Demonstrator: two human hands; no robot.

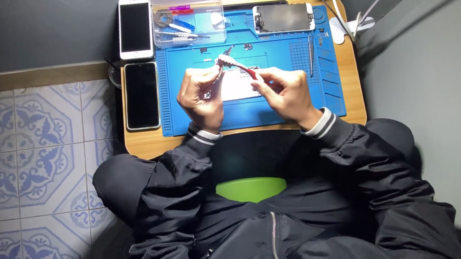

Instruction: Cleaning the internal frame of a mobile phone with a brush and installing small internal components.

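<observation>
Over the blue mat (294,106), both hands pinch a red-handled tool (235,66), left hand (201,91) and right hand (287,90); a slip could scratch the white phone (236,86) underneath.

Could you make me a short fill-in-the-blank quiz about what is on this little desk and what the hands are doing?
1. The work mat on the wooden table is ____ in colour.
2. Both the left hand and the right hand grip one small tool with a ____ handle.
3. Left of the mat lie ____ phones: a white phone and a black phone.

Missing words: blue; red; two
</observation>
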